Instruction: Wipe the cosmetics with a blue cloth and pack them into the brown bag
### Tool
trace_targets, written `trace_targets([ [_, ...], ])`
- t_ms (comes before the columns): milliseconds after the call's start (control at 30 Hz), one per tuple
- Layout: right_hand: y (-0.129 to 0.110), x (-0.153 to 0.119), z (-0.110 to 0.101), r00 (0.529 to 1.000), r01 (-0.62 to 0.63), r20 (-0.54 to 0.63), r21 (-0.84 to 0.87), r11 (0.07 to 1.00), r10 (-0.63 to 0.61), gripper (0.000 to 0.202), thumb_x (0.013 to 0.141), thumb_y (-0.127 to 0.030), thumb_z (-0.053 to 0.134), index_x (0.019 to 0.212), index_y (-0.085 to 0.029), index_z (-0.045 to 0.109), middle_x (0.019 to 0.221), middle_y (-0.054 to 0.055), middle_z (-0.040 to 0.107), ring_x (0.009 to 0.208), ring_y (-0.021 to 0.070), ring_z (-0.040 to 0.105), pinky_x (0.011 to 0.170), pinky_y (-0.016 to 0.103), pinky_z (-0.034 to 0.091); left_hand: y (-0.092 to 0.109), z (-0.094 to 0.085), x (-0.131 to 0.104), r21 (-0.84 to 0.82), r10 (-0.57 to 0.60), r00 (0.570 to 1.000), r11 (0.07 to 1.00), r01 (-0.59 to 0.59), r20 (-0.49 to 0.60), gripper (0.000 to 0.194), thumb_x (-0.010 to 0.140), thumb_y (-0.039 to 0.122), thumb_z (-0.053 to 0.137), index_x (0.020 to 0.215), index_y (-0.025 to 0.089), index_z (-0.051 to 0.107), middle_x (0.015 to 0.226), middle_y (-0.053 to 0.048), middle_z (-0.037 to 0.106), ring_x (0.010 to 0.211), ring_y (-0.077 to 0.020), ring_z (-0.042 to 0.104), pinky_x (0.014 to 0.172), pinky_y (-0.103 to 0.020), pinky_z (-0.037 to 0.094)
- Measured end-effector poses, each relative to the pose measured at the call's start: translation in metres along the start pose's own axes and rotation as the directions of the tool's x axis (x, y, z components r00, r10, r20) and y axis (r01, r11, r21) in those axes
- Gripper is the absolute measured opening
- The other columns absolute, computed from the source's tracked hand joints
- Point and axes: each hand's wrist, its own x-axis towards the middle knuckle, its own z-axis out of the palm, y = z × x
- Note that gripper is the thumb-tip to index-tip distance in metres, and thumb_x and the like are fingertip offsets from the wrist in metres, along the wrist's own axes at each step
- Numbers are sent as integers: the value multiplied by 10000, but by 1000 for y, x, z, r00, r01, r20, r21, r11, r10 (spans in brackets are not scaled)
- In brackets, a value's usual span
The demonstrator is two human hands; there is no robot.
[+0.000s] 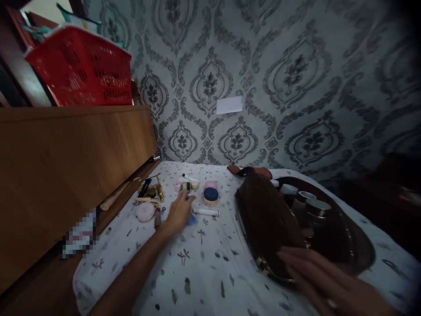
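My left hand (180, 213) reaches over the white patterned cloth (197, 276), its fingers at a small dark-and-yellow item (186, 186) among cosmetics; whether it grips anything is hidden. A blue item (191, 219) lies partly beneath that hand. Just right of it are a white tube (206, 212) and a jar with a dark blue lid (211, 194), a pink-lidded one behind it. My right hand (315, 272), blurred, has its fingers extended at the near edge of a dark brown bag (263, 215). The bag lies open, with several jars (317, 208) inside.
A round pale compact (145, 212), a brush and other small cosmetics lie left of my left hand. A wooden cabinet (75, 149) bounds the left side, with a red basket (85, 66) on top. Behind the cloth rises a patterned wall (210, 131).
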Motion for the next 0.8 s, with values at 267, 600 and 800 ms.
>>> trace_targets([
  [267, -74, 57, 81, 962, -97, 272, 268, 959, 21, 249, 939, -160, 427, 1021, -221, 654, 992, 67, 685, 801, 161, 705, 703, 259, 587, -13, 27, -6, 64, -36, 996, 997, 31, 77, 270, 945, 131, 438, 1131, 191, 625, 1271, -108, 594, 1217, -252, 510, 955, -381, 488],
  [600, -43, 80, 176, 888, -448, 156, 502, 740, 432, 225, 834, -215, 481, 949, -161, 667, 922, 99, 662, 820, 214, 660, 756, 346, 542, -20, 33, -5, 57, 47, 994, 997, -53, 101, 263, 948, 140, 446, 1139, 214, 611, 1166, -86, 609, 1135, -236, 522, 935, -374, 465],
  [800, -37, 73, 177, 878, -451, 142, 567, 689, 458, 207, 829, -301, 524, 869, -181, 687, 851, 88, 674, 800, 229, 650, 716, 333, 529, -23, 32, -5, 56, 51, 992, 997, -58, 119, 294, 936, 112, 455, 1170, 225, 592, 1198, -72, 583, 1152, -224, 510, 931, -346, 478],
])
